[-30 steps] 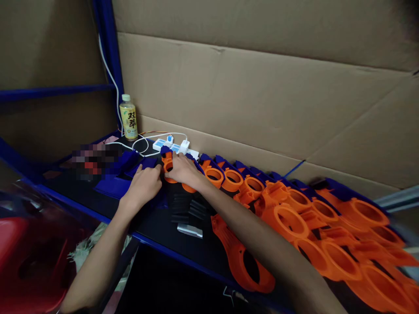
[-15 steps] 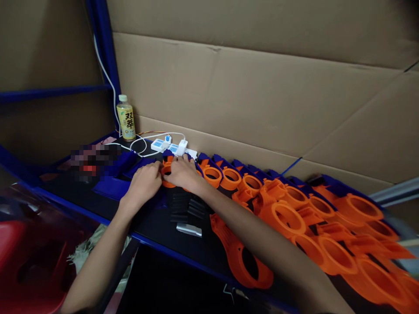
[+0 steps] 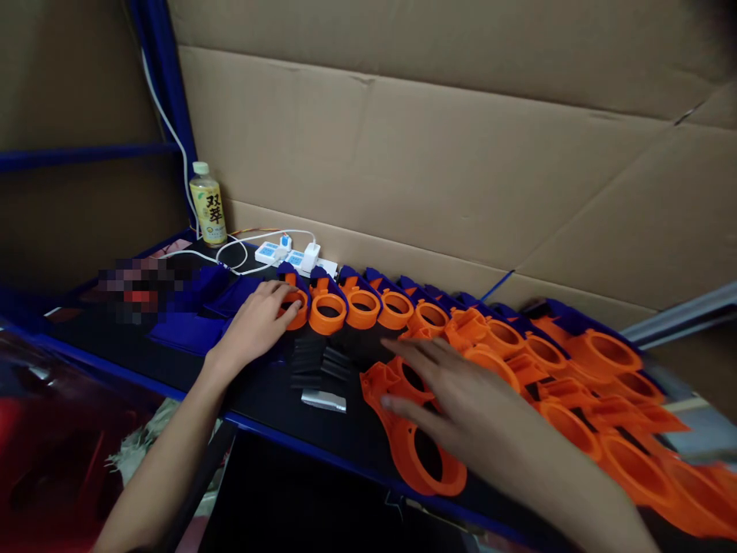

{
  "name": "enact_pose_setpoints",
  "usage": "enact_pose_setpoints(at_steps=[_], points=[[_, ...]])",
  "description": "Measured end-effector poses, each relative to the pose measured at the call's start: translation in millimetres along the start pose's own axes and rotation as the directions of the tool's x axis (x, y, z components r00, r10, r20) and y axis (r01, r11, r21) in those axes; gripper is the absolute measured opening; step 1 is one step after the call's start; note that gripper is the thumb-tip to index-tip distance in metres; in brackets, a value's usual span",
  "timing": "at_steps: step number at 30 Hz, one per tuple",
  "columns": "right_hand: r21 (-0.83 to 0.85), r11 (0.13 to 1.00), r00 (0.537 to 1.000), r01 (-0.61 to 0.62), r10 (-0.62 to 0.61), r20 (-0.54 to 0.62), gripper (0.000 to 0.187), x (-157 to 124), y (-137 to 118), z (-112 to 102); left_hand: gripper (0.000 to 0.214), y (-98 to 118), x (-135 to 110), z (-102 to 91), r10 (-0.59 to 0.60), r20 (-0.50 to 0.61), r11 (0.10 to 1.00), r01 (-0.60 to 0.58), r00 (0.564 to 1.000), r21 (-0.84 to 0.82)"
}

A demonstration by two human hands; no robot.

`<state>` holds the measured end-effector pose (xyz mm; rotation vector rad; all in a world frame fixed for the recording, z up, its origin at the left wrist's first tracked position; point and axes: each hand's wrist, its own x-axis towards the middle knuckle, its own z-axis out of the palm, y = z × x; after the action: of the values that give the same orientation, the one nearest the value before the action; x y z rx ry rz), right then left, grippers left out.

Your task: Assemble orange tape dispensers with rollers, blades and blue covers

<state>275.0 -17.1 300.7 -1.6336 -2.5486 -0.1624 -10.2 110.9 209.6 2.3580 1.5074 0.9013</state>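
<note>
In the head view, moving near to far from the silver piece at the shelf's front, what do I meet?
Silver metal piece → black ribbed blocks → row of orange rings → white power strip → cardboard wall.

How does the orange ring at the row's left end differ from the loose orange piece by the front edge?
The end ring sits in the row at the back; the loose piece lies alone, flat, near the front edge. The left hand touches the end ring; the right hand spreads open above the loose piece. Both are orange with a round opening.

Blurred right hand (image 3: 461, 407), perhaps mid-air
</note>
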Motion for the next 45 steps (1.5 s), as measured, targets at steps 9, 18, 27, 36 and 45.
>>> enact_pose_setpoints(at_steps=[9, 18, 27, 36, 45], points=[[-0.051, 0.998, 0.996, -0.025, 0.029, 0.079, 0.069, -84.5, 17.0, 62.6, 0.032, 4.0, -3.3, -3.2, 0.061, 0.03, 0.996, -0.059, 0.998, -0.072], [0.089, 0.993, 0.997, -0.077, 0.075, 0.021, 0.059, -75.9, 11.7, 48.1, 0.031, 16.9, -8.4, -15.6, 0.044, -0.011, 0.991, -0.045, 0.999, -0.123], [0.15, 0.983, 0.992, -0.106, 0.115, -0.053, 0.064, -71.0, 5.3, 42.7, 0.036, 23.1, -3.7, 17.3, 0.244, 0.162, 0.969, -0.249, 0.956, 0.007], [0.194, 0.974, 0.99, -0.114, 0.127, -0.056, 0.065, -74.4, 0.5, 47.8, 0.039, 25.2, -6.1, 24.0, 0.221, 0.182, 0.974, -0.226, 0.958, 0.003], [0.434, 0.885, 0.925, -0.167, 0.294, -0.242, 0.062, -59.1, -8.9, 34.7, 0.035, 47.9, -9.1, 0.8, 0.069, -0.068, 0.862, -0.093, 0.995, -0.499]])
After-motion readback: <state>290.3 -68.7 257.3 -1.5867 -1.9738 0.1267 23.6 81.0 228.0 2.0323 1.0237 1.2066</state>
